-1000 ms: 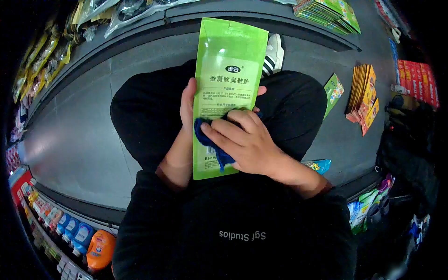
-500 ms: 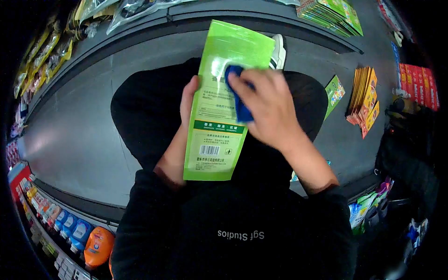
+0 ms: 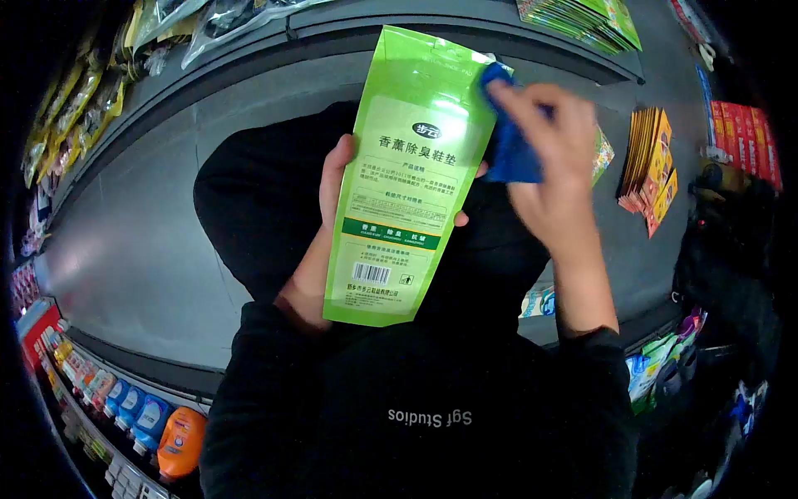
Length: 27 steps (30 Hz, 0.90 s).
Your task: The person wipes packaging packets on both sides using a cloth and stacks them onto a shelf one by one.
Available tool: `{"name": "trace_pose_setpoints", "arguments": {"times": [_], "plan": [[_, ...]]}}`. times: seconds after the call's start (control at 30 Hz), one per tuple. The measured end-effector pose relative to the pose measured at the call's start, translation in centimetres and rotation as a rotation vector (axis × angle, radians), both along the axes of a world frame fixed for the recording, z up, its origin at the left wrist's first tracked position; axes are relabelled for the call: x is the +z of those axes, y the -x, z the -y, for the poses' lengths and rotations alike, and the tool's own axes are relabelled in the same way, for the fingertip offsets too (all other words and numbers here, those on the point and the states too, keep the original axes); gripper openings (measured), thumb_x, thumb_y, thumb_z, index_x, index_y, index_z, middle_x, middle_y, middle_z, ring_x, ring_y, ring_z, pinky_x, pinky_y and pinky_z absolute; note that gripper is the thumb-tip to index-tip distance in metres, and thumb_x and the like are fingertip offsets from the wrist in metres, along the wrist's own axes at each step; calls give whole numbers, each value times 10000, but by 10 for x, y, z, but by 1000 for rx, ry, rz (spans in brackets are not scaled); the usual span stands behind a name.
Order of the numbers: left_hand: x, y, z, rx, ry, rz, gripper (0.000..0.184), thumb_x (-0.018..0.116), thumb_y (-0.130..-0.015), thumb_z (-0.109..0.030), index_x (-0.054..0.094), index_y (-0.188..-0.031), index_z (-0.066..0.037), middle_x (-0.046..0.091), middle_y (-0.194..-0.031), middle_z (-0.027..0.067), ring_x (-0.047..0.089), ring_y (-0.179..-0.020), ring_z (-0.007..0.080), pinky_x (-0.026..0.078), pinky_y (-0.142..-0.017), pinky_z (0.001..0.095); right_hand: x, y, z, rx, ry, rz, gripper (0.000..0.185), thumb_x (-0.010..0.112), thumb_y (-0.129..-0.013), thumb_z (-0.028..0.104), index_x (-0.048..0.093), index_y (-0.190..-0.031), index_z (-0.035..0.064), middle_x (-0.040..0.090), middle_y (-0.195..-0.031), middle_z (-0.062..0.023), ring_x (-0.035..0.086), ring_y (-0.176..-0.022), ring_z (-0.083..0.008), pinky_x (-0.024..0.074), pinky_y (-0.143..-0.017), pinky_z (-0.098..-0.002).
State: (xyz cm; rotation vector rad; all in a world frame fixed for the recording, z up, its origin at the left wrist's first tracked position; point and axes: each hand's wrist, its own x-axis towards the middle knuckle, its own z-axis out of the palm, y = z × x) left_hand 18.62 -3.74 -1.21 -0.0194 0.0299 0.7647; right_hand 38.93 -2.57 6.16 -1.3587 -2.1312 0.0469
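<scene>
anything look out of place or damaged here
Mildly odd: the orange packets are stacked on the floor, with those at one end skewed out of line. The green insole packet shows no obvious damage.

Passage was allowed over the grey floor [image 3: 137, 224] well to the left of the green packet [image 3: 407, 191], interrupted nearer it by the black-trousered knee [image 3: 249, 179]. The packet's left edge was blocked by the left hand [image 3: 336, 183], its upper right corner by the right hand [image 3: 555, 170] and blue cloth [image 3: 509, 148]. Farther right, the way was obstructed by orange packets [image 3: 650, 158]; beyond its top, by a shelf ledge [image 3: 474, 18].
</scene>
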Motion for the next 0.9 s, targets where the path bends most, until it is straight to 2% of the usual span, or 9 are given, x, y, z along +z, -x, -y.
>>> {"name": "trace_pose_setpoints", "arguments": {"times": [0.17, 0.23, 0.37, 0.43, 0.53, 0.63, 0.77, 0.8, 0.9], "plan": [[-28, 16, -1, 86, 210, -113, 724, 390, -879, -580, 377, -1394, -72, 492, -1319, 203, 565, -1119, 360, 487, -903, 520, -20, 25, 34, 179, 208, -126, 428, 661, -616, 61, 687, -1042, 101, 523, -977, -95, 501, -902, -301, 417, -784, -376], [-30, 13, 1, 70, 113, -21, 725, 325, -893, -580, 405, -1364, -34, 516, -1293, 200, 547, -1142, 344, 449, -972, 476, -21, 22, 35, 173, 200, -134, 407, 686, -611, 99, 699, -1017, 125, 520, -971, -95, 498, -904, -302, 418, -783, -379], [1, -1, -1, -22, -61, -84, 714, 375, -887, -573, 397, -1375, -53, 536, -1268, 192, 581, -1106, 327, 519, -879, 452, -9, 10, 20, 30, 99, -35, 473, 655, -605, 101, 675, -1077, 143, 525, -965, -96, 491, -870, -302, 414, -771, -379], [-7, 1, 0, -13, -67, -29, 724, 372, -884, -582, 376, -1393, -67, 499, -1306, 206, 577, -1099, 361, 509, -879, 506, -8, 12, 19, 52, 92, -66, 475, 655, -595, 106, 675, -1068, 136, 524, -957, -93, 493, -863, -300, 417, -767, -376], [-16, 10, 0, 67, 404, -51, 794, 263, -853, -685, 324, -1435, -149, 421, -1376, 216, 497, -1145, 473, 421, -881, 672, -13, 14, 25, 279, 217, -127, 445, 651, -585, 104, 685, -1028, 100, 531, -940, -89, 531, -836, -293, 450, -752, -355], [-10, 4, 2, -38, -7, 38, 783, 272, -853, -685, 329, -1437, -166, 410, -1389, 211, 487, -1175, 449, 411, -913, 655, 0, 3, 14, 172, 118, -325, 387, 620, -688, 0, 678, -1068, 39, 588, -973, -109, 567, -847, -248, 457, -776, -330], [-12, 12, 4, 16, 228, -100, 731, 387, -868, -602, 355, -1421, -126, 446, -1359, 208, 529, -1137, 443, 464, -859, 628, -6, -8, -17, 23, -51, -288, 478, 576, -709, -12, 617, -1179, 64, 526, -1034, -175, 558, -891, -300, 449, -825, -348], [-6, 11, 3, 45, 422, 80, 736, 396, -854, -606, 351, -1426, -143, 408, -1391, 205, 505, -1148, 476, 429, -850, 689, -13, -5, -15, 50, 37, -287, 499, 578, -705, -6, 604, -1196, 77, 509, -1081, -181, 549, -940, -318, 444, -846, -352], [-8, 11, 3, -36, 76, 3, 760, 391, -841, -625, 344, -1430, -148, 417, -1383, 207, 514, -1143, 464, 444, -853, 672, -18, 7, -3, 14, 158, -307, 431, 565, -781, 4, 606, -1206, 64, 508, -1100, -153, 528, -1008, -273, 403, -907, -311]]}}
